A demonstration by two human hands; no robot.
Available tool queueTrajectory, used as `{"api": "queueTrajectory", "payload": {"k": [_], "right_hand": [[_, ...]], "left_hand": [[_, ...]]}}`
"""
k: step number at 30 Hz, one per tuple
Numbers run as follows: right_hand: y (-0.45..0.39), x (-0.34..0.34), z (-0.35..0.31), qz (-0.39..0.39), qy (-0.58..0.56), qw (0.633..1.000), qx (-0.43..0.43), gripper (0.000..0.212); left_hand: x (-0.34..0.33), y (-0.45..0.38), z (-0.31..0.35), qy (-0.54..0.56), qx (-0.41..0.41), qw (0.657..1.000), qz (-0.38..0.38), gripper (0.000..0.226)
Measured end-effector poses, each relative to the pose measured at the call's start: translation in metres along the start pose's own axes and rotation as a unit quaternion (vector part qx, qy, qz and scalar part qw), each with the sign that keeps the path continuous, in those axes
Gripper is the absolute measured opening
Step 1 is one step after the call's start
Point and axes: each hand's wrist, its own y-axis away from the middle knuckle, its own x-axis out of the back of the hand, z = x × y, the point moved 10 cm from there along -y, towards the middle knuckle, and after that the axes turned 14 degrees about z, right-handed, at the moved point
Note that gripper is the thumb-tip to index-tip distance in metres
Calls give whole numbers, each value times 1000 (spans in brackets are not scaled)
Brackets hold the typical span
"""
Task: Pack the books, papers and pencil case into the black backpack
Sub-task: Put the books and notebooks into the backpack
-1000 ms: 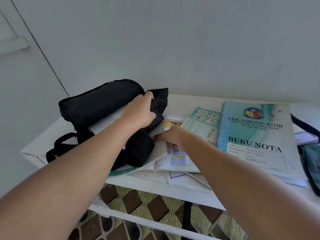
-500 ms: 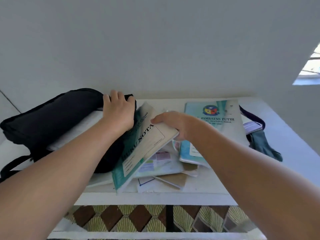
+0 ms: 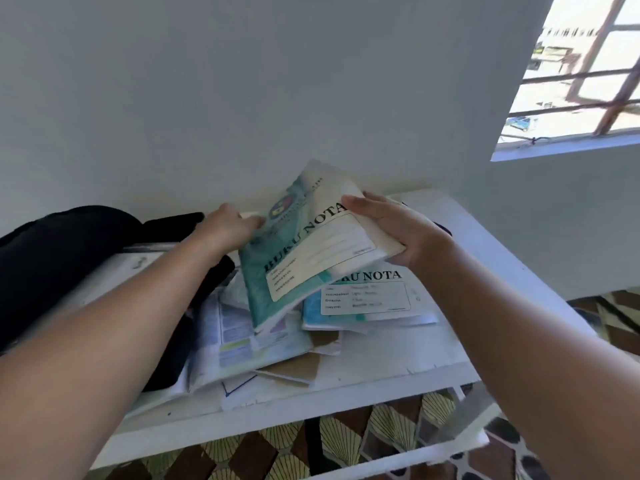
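Teal and cream, that's the cover of the notebook (image 3: 311, 244) up in the air, tilted, "BUKU NOTA" printed across it. The right hand (image 3: 398, 230) has it by the far edge, fingers curled over the top, thumb underneath as far as I can judge. The left hand (image 3: 228, 226) meets the opposite edge, fingers bent against the cover; whether it truly grips or only steadies, I cannot tell, the blur hides it.

The black backpack (image 3: 52, 258) lies at the left of the table, just beyond the left wrist, with a white sheet showing at its mouth. Underneath the lifted book a second notebook (image 3: 367, 296) lies flat, and beside it a loose heap of papers (image 3: 242, 327) and a brown booklet (image 3: 298, 368), all still unpacked. No pencil case that I can pick out.

Risks now: the book bends in the grasp, so pushed in at an angle it could crumple that sheet at the opening. The bag's mouth looks slack, and nobody is holding it open. The heap reaches the table's front edge, and a sweeping forearm could send sheets to the floor.

The white table (image 3: 450, 355) stands against a pale wall, patterned floor tiles (image 3: 381, 434) beneath, a barred window (image 3: 581, 71) at upper right.
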Motion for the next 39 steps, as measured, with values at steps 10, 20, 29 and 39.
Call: {"api": "queueTrajectory", "payload": {"k": [10,20,29,39], "right_hand": [[9,113,31,194,404,893,30,21],[-1,136,67,284,406,869,-26,108],[-2,135,72,273,366,889,-23,106],[4,76,28,127,124,984,19,54]], "left_hand": [[-116,50,31,-35,19,983,-178,58],[-140,63,38,140,113,974,-138,32],[-140,76,28,300,259,907,-140,31],[-35,61,59,465,101,879,-36,25]]}}
